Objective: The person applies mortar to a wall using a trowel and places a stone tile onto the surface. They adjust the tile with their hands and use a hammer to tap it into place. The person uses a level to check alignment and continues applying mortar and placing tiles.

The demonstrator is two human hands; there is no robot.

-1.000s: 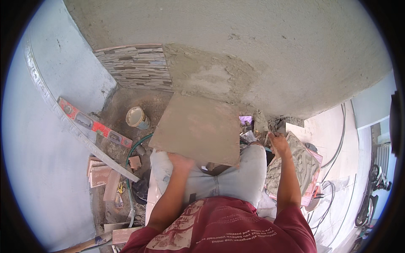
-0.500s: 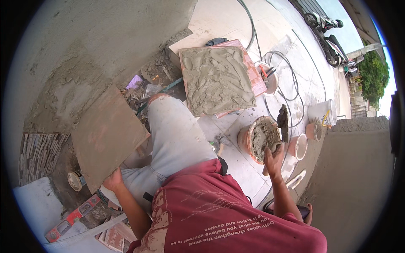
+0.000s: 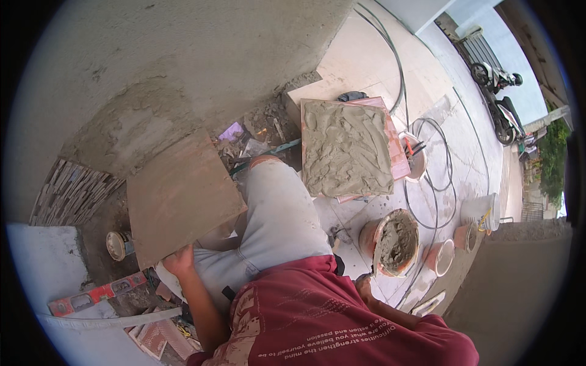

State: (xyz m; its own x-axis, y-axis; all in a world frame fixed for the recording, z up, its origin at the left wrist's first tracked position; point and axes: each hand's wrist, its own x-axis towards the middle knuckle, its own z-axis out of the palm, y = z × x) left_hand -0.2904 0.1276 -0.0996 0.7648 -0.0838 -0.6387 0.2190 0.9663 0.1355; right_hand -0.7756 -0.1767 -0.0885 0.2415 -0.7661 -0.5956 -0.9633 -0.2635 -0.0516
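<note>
Leftmost, ridged stone-strip cladding meets the plastered wall; next, a flat, dull square tile slants before the knees; then a square bed of wet, furrowed mortar; then a round bucket of lumpy mix. The left hand, arm extended, grips the tile's near edge; the right hand, elbow bent, is beside the bucket, its grip too hidden to tell.

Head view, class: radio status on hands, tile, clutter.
Left hand grips tile by lower edge. Right hand beside mortar bucket, grip unclear. Rubble right of tile, along wall.
</note>
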